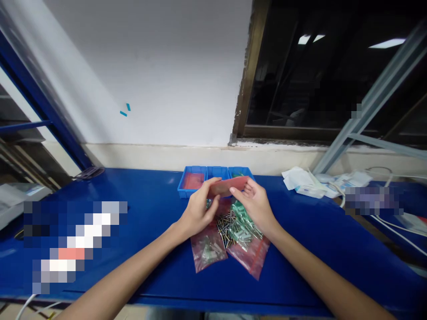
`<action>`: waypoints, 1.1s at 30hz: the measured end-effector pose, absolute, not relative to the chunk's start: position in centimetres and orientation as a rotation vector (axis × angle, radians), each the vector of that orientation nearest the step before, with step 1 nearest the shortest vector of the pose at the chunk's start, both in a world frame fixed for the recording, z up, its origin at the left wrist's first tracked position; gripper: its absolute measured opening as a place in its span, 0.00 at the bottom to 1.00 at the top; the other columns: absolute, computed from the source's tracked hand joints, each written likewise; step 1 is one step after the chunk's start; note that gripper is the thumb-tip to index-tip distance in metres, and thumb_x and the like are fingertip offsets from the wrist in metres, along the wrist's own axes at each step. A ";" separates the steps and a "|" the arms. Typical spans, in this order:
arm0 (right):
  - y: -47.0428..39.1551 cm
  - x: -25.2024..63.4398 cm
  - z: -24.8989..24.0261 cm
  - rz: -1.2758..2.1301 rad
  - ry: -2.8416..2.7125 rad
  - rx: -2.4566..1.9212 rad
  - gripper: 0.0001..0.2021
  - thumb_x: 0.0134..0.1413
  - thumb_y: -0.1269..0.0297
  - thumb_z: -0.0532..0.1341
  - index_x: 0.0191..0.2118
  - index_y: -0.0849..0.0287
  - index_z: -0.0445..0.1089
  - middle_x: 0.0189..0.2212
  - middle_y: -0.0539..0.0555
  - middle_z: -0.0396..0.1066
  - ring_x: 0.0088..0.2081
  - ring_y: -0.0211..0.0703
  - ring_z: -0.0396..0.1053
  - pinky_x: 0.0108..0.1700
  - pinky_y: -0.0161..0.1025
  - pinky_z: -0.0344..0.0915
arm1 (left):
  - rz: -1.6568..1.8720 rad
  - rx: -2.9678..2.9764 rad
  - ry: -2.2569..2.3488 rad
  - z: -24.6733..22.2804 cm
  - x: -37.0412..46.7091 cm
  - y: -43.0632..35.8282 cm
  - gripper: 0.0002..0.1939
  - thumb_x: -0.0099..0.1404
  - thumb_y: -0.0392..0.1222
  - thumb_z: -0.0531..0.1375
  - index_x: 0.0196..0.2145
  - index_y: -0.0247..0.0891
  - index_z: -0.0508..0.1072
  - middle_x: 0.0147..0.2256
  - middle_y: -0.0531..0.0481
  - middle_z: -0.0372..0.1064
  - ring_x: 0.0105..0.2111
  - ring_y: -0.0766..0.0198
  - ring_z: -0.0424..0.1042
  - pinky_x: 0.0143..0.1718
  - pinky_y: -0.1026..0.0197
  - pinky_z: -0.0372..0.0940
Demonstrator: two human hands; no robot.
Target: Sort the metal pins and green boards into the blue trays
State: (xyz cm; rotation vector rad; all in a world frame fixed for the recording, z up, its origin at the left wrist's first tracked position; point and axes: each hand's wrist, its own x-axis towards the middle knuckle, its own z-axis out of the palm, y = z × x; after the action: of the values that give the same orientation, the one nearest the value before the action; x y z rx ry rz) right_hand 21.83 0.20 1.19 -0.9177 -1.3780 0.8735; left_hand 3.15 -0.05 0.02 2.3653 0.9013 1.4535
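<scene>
Between my two hands I hold a pink plastic bag (pixel 230 186) above the table, in front of the blue bins. My left hand (pixel 200 206) grips its left end, thumb below. Its right end is pinched by my right hand (pixel 255 202), thumb on the near face. Under the hands lies a loose pile of screws (pixel 226 229). Around it are a pink zip bag with small pale parts (pixel 209 251), another pink bag (pixel 251 258) and clear bags with green and white parts (pixel 243 222). Whether the held bag contains anything I cannot tell.
Behind my hands stands a blue three-compartment bin (pixel 187 193); its left compartment holds pink bags (pixel 194 181), its right one green items. Crumpled white packaging (pixel 305 182) and cables lie at the right on the blue table (pixel 150 253). A pixelated patch covers the left side.
</scene>
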 end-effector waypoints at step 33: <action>-1.1 21.7 1.4 0.932 -1.597 -0.758 0.19 0.66 0.50 0.53 0.47 0.53 0.76 0.60 0.57 0.65 0.51 0.50 0.70 0.33 0.39 0.73 | 1.336 2.694 0.939 0.5 1.6 1.2 0.19 0.70 0.32 0.53 0.57 0.38 0.65 0.59 0.36 0.58 0.56 0.51 0.65 0.51 0.47 0.70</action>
State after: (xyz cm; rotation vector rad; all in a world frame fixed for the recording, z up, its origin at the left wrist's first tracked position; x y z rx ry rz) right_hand 21.69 -1.05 1.36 -0.7577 -1.5972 0.9319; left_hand 1.60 1.17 0.52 2.6939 0.9387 1.3362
